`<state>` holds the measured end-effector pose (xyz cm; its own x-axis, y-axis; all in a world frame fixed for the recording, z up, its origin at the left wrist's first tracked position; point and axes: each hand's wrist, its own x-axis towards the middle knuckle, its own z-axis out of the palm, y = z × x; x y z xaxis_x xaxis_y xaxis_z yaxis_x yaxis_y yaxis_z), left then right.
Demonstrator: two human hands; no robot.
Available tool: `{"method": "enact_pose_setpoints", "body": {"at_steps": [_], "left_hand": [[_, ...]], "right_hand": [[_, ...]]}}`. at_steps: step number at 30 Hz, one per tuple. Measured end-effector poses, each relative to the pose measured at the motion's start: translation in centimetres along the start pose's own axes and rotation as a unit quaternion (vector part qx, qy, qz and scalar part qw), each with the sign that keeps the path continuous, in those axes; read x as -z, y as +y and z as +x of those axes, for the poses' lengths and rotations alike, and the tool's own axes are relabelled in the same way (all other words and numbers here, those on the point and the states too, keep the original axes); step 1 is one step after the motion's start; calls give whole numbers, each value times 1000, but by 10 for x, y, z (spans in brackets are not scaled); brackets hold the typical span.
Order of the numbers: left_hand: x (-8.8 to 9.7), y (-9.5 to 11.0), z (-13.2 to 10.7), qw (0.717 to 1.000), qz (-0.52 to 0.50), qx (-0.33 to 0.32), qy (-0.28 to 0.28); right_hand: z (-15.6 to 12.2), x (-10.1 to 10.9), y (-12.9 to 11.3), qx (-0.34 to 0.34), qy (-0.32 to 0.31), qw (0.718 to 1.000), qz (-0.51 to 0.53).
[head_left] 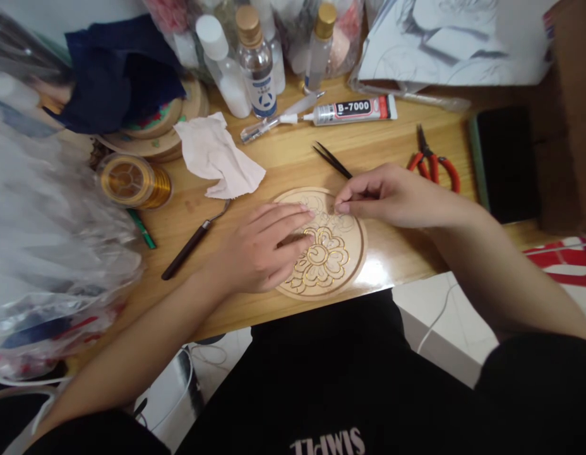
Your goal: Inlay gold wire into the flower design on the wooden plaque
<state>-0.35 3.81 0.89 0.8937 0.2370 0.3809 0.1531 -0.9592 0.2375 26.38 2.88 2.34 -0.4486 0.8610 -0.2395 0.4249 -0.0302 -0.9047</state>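
Note:
A round wooden plaque [357, 268] lies on the table near its front edge. It bears a flower outlined in gold wire [320, 255], with pencil-like lines above the flower. My left hand [267, 243] rests flat over the plaque's left side, fingers spread and pointing right. At the plaque's upper right, my right hand [388, 194] pinches with thumb and forefinger close to the drawn lines. Whatever sits between those fingertips is too small to make out. Black tweezers [333, 159] lie just beyond my right hand, partly hidden by it.
Behind the plaque lie a crumpled tissue [220, 155], a glue tube [354, 110] and several bottles [257, 69]. Red-handled pliers [432, 164] and a phone [504, 164] are at right. A dark-handled hook tool [186, 249] and a gold wire spool [134, 180] lie left, beside plastic bags [51, 234].

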Motion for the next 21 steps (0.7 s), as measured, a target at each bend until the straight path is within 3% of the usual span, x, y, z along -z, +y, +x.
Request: {"method": "enact_pose_setpoints", "body": {"at_steps": [21], "left_hand": [[-4, 3, 1, 999, -47, -18, -14]], "right_hand": [[5, 3, -2, -19, -20, 999, -31]]}}
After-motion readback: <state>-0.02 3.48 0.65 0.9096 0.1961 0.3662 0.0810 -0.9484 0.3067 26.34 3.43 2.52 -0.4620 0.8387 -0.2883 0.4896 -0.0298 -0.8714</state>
